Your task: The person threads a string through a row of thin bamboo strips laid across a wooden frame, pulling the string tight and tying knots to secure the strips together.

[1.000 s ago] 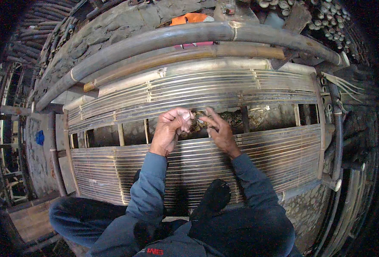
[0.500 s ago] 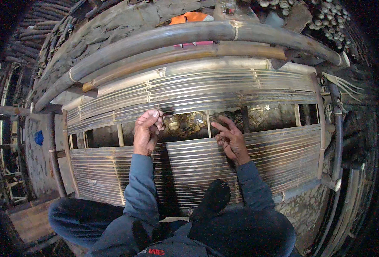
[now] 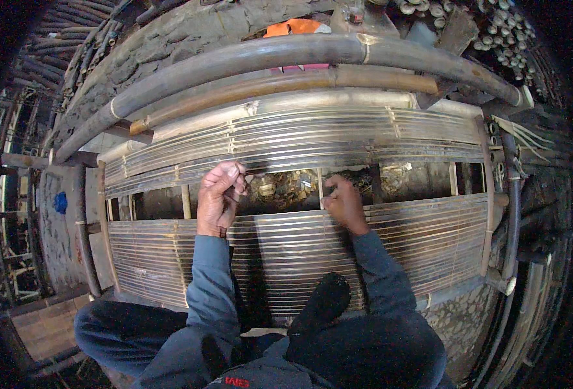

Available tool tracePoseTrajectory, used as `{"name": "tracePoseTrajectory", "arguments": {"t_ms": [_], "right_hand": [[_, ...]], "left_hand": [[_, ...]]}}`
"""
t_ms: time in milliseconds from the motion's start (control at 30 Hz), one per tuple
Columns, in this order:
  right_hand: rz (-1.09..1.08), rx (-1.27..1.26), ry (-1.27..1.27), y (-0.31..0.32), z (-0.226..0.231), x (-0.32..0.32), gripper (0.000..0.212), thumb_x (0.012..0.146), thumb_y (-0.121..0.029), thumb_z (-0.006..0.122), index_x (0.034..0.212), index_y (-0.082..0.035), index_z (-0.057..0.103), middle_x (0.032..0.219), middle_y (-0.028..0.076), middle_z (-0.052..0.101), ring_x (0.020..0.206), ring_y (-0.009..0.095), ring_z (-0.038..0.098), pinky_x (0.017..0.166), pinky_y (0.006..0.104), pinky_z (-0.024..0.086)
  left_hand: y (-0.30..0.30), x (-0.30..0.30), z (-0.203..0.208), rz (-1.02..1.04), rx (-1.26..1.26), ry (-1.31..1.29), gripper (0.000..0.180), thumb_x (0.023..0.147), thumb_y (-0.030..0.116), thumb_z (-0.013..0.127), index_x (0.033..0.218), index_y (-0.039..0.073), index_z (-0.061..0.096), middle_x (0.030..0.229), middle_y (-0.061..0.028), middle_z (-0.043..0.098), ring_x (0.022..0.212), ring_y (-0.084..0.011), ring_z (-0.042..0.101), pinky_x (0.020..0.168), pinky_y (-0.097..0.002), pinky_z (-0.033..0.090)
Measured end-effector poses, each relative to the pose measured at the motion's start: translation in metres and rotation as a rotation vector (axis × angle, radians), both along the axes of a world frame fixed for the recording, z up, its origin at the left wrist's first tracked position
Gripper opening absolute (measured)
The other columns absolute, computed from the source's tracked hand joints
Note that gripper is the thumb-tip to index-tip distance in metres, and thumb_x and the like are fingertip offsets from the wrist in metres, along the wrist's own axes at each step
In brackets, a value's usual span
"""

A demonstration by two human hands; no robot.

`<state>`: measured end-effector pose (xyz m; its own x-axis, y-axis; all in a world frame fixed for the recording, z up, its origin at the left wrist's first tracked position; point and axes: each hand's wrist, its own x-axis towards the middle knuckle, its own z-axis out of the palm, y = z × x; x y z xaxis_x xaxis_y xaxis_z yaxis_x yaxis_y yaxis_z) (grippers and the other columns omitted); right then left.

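Note:
I sit over a bamboo bench (image 3: pixel 280 243) whose seat is made of thin split slats bound crosswise. My left hand (image 3: pixel 218 201) is closed in a pinch above the left side of a long gap between two slatted sections. Something thin and dark pokes out past its fingertips, too small to name. To the right, my right hand (image 3: pixel 346 206) hovers over the near edge of that gap, fingers curled in and slightly blurred. Whatever it may hold is hidden. The far slatted section (image 3: pixel 299 133) lies just beyond both hands.
Thick bamboo poles (image 3: pixel 247 57) form the bench's far rail. Through the gap, shavings and scraps (image 3: pixel 286 188) show on the ground. An orange item (image 3: pixel 294 27) lies behind the rail, cut bamboo ends (image 3: pixel 503 35) are stacked at far right, and a blue object (image 3: pixel 60 203) is at left.
My right hand has curled its outstretched fingers inward, staying at about the same place. The left hand keeps its pinch. The whole view has shifted slightly.

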<state>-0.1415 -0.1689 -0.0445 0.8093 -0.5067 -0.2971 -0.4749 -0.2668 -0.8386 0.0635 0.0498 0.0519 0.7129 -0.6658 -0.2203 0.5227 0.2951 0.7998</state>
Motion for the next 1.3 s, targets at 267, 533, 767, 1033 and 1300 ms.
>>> {"name": "tracePoseTrajectory", "arguments": {"t_ms": [267, 533, 767, 1033, 1300], "right_hand": [[-0.512, 0.945, -0.385, 0.001, 0.010, -0.005, 0.024, 0.093, -0.005, 0.066, 0.117, -0.004, 0.061, 0.083, 0.008, 0.069, 0.074, 0.018, 0.070, 0.069, 0.0321, 0.060], [-0.204, 0.381, -0.189, -0.028, 0.002, -0.019, 0.030, 0.090, -0.012, 0.071, 0.115, 0.002, 0.062, 0.070, 0.005, 0.065, 0.061, 0.012, 0.060, 0.058, 0.0276, 0.046], [0.095, 0.183, 0.192, -0.025, 0.020, -0.022, 0.041, 0.086, -0.038, 0.074, 0.075, 0.001, 0.072, 0.064, 0.012, 0.066, 0.062, 0.025, 0.067, 0.065, 0.0432, 0.052], [0.153, -0.188, 0.104, -0.004, 0.011, -0.003, 0.040, 0.081, -0.037, 0.076, 0.068, 0.001, 0.070, 0.060, 0.015, 0.061, 0.057, 0.027, 0.059, 0.061, 0.0437, 0.046], [0.068, -0.057, 0.063, 0.000, -0.009, -0.004, 0.031, 0.078, -0.027, 0.079, 0.067, 0.000, 0.068, 0.059, 0.012, 0.059, 0.061, 0.021, 0.060, 0.066, 0.0384, 0.047]], "left_hand": [[0.019, 0.012, -0.015, 0.126, 0.123, 0.005, 0.015, 0.095, 0.014, 0.068, 0.102, 0.001, 0.069, 0.080, -0.0039, 0.065, 0.063, -0.0116, 0.055, 0.059, -0.0270, 0.045], [0.015, 0.009, -0.016, 0.191, 0.190, -0.011, 0.014, 0.095, 0.012, 0.068, 0.103, 0.000, 0.068, 0.078, -0.0036, 0.063, 0.062, -0.0118, 0.055, 0.059, -0.0268, 0.045], [0.024, 0.013, -0.014, 0.135, 0.089, 0.016, 0.014, 0.096, 0.013, 0.067, 0.100, 0.000, 0.068, 0.075, -0.0040, 0.063, 0.062, -0.0127, 0.055, 0.059, -0.0283, 0.045], [0.018, 0.002, -0.035, 0.067, 0.239, -0.036, 0.015, 0.095, 0.015, 0.069, 0.098, 0.000, 0.071, 0.078, -0.0042, 0.067, 0.063, -0.0103, 0.057, 0.058, -0.0252, 0.047], [0.007, -0.007, -0.041, 0.039, 0.251, -0.044, 0.017, 0.094, 0.018, 0.070, 0.099, 0.001, 0.071, 0.077, -0.0026, 0.067, 0.061, -0.0087, 0.056, 0.056, -0.0233, 0.046]]}}
